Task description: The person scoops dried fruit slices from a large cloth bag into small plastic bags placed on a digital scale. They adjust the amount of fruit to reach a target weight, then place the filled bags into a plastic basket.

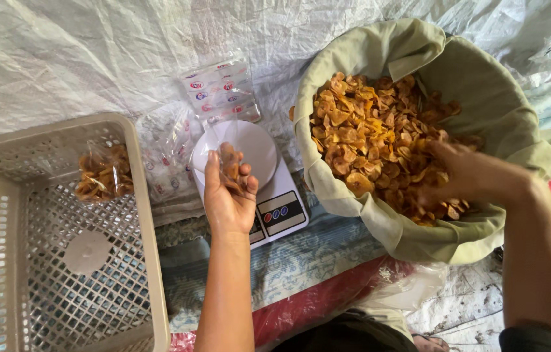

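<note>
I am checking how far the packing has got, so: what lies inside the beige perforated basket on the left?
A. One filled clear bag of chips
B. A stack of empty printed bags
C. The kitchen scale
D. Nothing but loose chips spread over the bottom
A: a single filled clear bag of chips lies in the far part of the beige perforated basket, while the kitchen scale and the empty printed bags sit outside it.
</note>
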